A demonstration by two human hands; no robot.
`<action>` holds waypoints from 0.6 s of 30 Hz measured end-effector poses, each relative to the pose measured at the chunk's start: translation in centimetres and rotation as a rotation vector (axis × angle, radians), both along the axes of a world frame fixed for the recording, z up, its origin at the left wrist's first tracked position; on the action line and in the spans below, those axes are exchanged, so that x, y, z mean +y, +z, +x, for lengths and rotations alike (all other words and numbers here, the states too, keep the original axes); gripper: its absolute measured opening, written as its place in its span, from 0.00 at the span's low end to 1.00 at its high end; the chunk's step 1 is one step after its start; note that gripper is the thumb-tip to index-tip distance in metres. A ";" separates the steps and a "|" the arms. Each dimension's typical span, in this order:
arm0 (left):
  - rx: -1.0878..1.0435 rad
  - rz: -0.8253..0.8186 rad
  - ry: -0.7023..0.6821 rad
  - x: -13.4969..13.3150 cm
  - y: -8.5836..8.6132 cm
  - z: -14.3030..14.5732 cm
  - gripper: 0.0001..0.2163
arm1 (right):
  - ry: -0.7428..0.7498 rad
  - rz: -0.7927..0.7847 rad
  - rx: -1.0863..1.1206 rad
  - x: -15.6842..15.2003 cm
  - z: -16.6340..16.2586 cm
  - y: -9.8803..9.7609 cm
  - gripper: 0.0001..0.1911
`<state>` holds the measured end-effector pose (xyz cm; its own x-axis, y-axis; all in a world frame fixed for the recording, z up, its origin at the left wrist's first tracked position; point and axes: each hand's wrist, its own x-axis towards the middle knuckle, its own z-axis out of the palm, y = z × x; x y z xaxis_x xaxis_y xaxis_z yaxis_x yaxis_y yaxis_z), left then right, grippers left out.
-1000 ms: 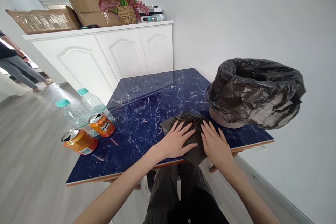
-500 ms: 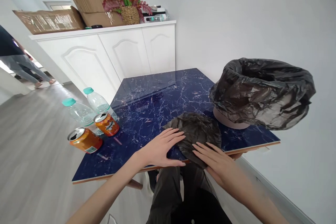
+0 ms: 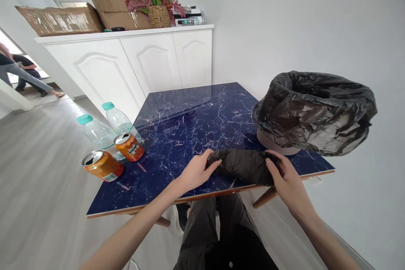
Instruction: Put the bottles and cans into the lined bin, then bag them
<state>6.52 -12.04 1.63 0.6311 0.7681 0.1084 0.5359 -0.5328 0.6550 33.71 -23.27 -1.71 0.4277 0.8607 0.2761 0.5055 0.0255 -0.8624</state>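
A black plastic bag (image 3: 242, 165), folded into a long narrow bundle, lies at the front edge of the dark blue marbled table (image 3: 193, 128). My left hand (image 3: 202, 169) pinches its left end between thumb and fingers. At the other end, my right hand (image 3: 283, 176) grips the bag the same way, thumb on the near side. Behind and to the right stands a bin (image 3: 274, 143) lined with another black bag (image 3: 319, 114), which hangs loosely over its rim. The inside of the bin is hidden.
On the table's left side stand two opened orange soda cans (image 3: 103, 166) and two clear bottles (image 3: 98, 133) with teal caps. A white cabinet (image 3: 158, 61) behind carries cardboard boxes (image 3: 63, 21) and a flower basket (image 3: 159, 16). People (image 3: 25, 71) are visible at far left.
The bag lay spread flat under both open hands; now it is folded into a narrow roll, and each hand has closed on one end.
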 end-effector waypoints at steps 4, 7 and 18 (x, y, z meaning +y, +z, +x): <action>0.011 0.056 0.113 0.4 -0.8 2.3 0.12 | 0.024 0.252 -0.461 -0.6 -3.7 2.4 0.31; 0.088 0.078 0.133 0.6 -0.9 3.2 0.17 | 0.210 0.174 -0.724 -0.5 -5.8 1.8 0.32; 0.281 0.370 0.135 2.8 -1.6 2.3 0.16 | 0.178 -0.081 -0.893 2.0 -3.5 -4.3 0.33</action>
